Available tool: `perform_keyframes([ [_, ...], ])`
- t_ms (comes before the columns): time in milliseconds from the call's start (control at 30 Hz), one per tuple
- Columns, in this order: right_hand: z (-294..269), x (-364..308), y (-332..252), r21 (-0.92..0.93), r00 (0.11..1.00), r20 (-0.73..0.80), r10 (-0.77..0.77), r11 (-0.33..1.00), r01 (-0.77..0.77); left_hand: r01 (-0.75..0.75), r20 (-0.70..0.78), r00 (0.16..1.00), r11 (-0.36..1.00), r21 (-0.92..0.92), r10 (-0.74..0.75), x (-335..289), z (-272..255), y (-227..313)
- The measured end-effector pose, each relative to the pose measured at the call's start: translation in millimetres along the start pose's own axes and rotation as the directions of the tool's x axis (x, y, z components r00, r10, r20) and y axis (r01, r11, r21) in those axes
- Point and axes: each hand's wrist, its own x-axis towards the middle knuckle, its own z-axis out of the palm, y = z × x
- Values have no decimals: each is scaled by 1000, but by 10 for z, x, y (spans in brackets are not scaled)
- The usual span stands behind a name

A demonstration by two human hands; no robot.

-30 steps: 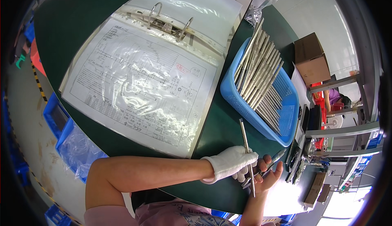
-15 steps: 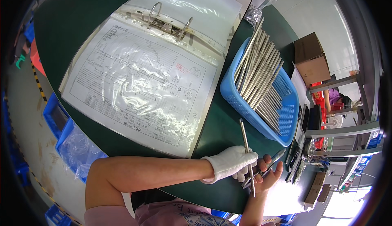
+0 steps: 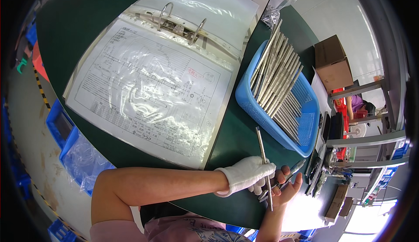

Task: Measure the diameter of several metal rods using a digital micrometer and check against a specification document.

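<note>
My left hand, in a white glove, is closed around a thin steel rod that stands steeply across the picture. The rod's lower end passes in front of my bare right hand. Those fingers curl around a metal measuring tool with a silver barrel; it looks like a micrometer. Its other end meets the rod near the gloved fingertips, but whether it grips the rod is hidden. Just beyond both hands, a blue plastic basket holds a bundle of similar steel rods.
A ring binder lies open on the green table, a drawing sheet in its plastic sleeve. At the right are a cardboard box and dark tools. Blue bins stand beyond the table's left edge.
</note>
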Motion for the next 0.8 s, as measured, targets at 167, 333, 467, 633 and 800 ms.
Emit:
perform_keyframes([
  [167, 0, -4, 0, 0, 1000, 0, 0, 1000, 0, 2, 9, 1000, 1000, 3, -2, 11, -7, -12],
  [333, -19, -5, -8, 3, 1000, 14, -7, 1000, 6, -3, 36, 999, 999, -36, 4, 16, -11, -15],
  [467, 1, -15, -5, 26, 1000, -4, -11, 1000, 11, -3, 4, 1000, 1000, -1, 3, 11, -8, -8],
  [633, 50, 13, -12, 47, 997, 79, 2, 999, -6, -2, -83, 997, 993, 116, 12, 18, -3, 23],
  [800, 3, -8, -161, -70, 999, 19, 51, 996, -49, 16, -94, 996, 977, 211, 4, 56, 57, 45],
])
